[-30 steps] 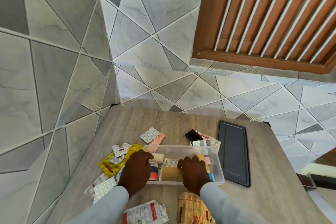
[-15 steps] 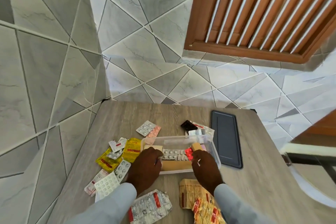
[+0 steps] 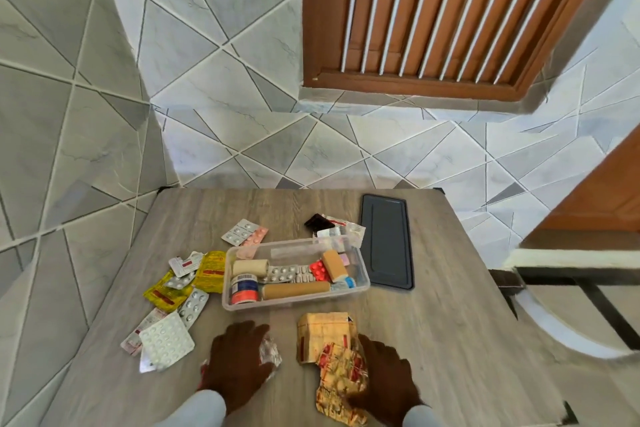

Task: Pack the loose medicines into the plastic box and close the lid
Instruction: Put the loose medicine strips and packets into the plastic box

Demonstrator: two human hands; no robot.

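Open plastic box (image 3: 360, 282) of medicines mid-table, dark lid (image 3: 387, 241) just right of it, left hand (image 3: 239, 362) gripping crinkled silver pill strips (image 3: 270, 354), right hand (image 3: 386, 380) holding yellow sachets (image 3: 341, 369), loose blister packs (image 3: 166, 341) at left

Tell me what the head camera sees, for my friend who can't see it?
A person's left hand covers a silver blister pack and the right hand holds crumpled yellow sachets, near a clear plastic box part-filled with medicines. More pill strips lie loose at left; the dark lid lies at right.
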